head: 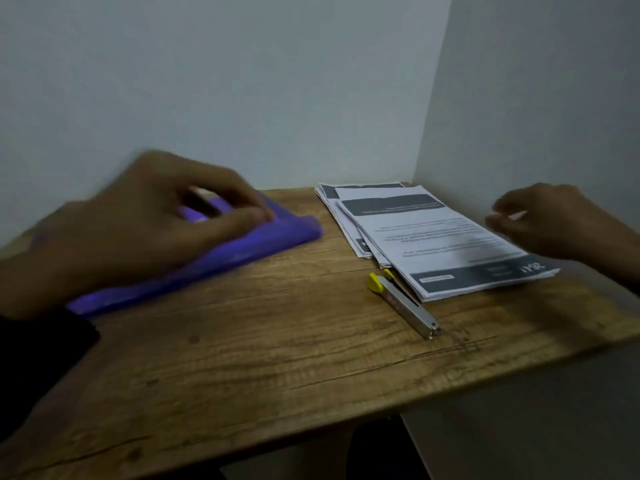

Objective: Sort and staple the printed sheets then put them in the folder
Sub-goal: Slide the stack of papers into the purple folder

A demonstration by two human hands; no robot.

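At the left of the wooden table point(277, 358), the left hand point(149, 223) rests on the purple folder point(214, 261), fingers loosely spread, thumb along its top; blur hides any real grip. The stapler point(403, 303) lies unused beside the printed sheets point(436, 237), a loose, fanned pile. Sorting, stapling and filing all seem undone. The right hand point(554, 220) hovers at the pile's far edge, fingers curled, apparently holding nothing.

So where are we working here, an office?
Likely a small desk nook, home or office: a wooden desk set in a plain wall corner, with sheets, stapler and purple folder.
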